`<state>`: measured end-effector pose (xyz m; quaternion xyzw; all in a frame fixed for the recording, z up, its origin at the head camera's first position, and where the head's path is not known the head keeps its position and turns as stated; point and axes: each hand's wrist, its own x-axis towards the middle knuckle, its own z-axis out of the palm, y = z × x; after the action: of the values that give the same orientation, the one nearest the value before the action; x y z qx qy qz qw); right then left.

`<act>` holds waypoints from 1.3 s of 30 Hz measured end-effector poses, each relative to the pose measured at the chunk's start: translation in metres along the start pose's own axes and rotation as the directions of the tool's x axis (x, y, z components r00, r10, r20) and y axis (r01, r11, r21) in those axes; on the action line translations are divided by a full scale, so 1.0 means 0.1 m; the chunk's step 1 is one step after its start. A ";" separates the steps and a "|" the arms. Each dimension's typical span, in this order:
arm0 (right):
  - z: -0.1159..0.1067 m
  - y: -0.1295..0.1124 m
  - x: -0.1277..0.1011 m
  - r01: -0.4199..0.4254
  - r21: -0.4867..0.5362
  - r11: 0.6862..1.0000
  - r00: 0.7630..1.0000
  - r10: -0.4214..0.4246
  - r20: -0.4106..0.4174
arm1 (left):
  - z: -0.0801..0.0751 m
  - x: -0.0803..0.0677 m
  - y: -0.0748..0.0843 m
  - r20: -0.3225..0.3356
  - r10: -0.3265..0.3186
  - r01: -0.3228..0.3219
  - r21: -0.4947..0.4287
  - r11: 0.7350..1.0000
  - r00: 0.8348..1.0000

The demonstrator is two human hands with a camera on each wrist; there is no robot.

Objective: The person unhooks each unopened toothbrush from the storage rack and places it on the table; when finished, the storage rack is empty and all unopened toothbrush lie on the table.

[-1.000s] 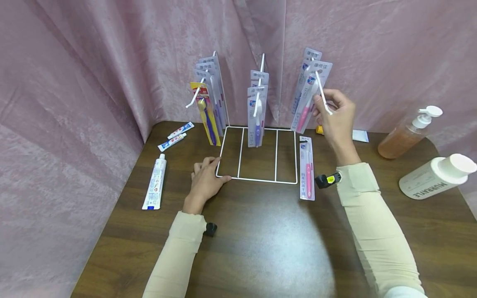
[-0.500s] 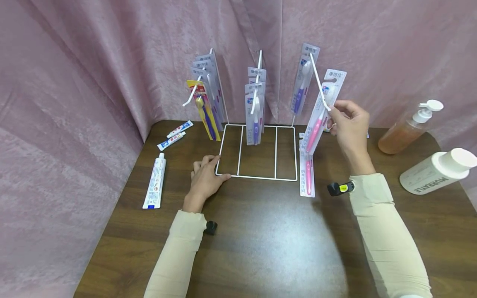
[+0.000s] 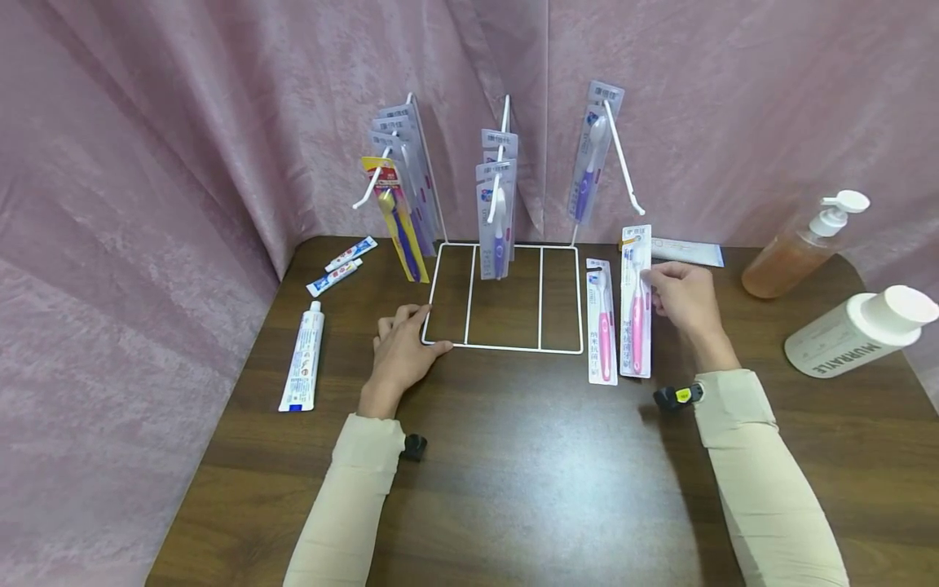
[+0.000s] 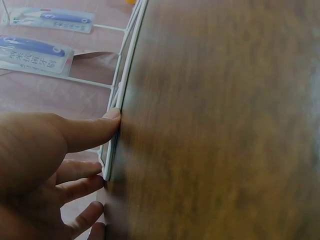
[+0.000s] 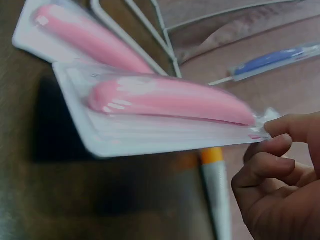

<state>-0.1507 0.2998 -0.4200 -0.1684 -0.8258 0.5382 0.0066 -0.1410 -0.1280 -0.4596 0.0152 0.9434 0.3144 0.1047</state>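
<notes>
My right hand pinches the right edge of a packaged toothbrush with a pink handle. This pack is close above the table, beside another pink toothbrush pack lying there. In the right wrist view, thumb and fingers grip the held toothbrush at its card edge. My left hand holds the front left corner of a white wire rack, thumb on the front wire, fingers by the left side. Purple toothbrush packs hang on the rack's left hook, middle hook and right hook.
A yellow toothbrush pack hangs foremost on the left hook. At left lie a toothpaste tube and two small tubes. A pump bottle and white bottle stand at right; another tube lies behind my right hand.
My right hand has slid the pink toothbrush pack forward off the right hook and lowered it towards the table, right of the other pink pack. My left hand stays at the rack corner.
</notes>
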 end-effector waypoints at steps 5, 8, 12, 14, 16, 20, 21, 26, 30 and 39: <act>0.05 0.15 0.03 -0.052 -0.005 0.999 0.997 0.052 0.049 | 0.03 0.03 -0.07 0.002 0.002 -0.002 -0.010 1.000 1.000; 0.08 0.20 0.04 -0.070 0.006 0.998 0.994 0.069 0.080 | 0.04 0.03 -0.10 -0.005 0.000 0.000 -0.016 1.000 1.000; 0.13 0.24 0.04 -0.095 -0.021 0.995 0.989 0.097 0.108 | 0.04 0.01 -0.09 -0.006 -0.001 0.001 0.012 1.000 1.000; 0.14 0.25 0.04 -0.107 -0.045 0.993 0.988 0.112 0.110 | 0.02 0.00 -0.06 -0.002 -0.002 0.002 0.027 1.000 1.000; 0.15 0.25 0.03 -0.120 -0.072 0.990 0.987 0.127 0.103 | 0.01 -0.02 -0.02 0.001 -0.004 0.004 0.045 0.999 1.000; 0.16 0.24 0.03 -0.144 -0.109 0.983 0.985 0.153 0.080 | 0.00 -0.01 0.01 -0.005 -0.006 0.006 0.042 0.999 1.000; 0.15 0.25 0.03 -0.149 -0.119 0.982 0.985 0.158 0.073 | 0.01 0.00 0.00 -0.008 -0.004 0.004 0.035 0.999 1.000; 0.16 0.25 0.04 -0.157 -0.157 0.975 0.986 0.164 0.033 | 0.05 0.07 -0.09 -0.010 0.004 -0.004 -0.003 1.000 1.000; 0.17 0.25 0.03 -0.162 -0.163 0.973 0.986 0.164 -0.003 | 0.05 0.08 -0.09 -0.008 0.003 -0.003 0.005 1.000 1.000; 0.21 0.27 0.05 -0.180 -0.108 0.978 0.984 0.180 -0.011 | 0.03 0.06 -0.04 -0.011 -0.006 0.006 -0.008 1.000 1.000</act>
<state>-0.1520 0.2927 -0.4541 -0.2428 -0.8354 0.4906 -0.0507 -0.1463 -0.1289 -0.4659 0.0102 0.9427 0.3179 0.1006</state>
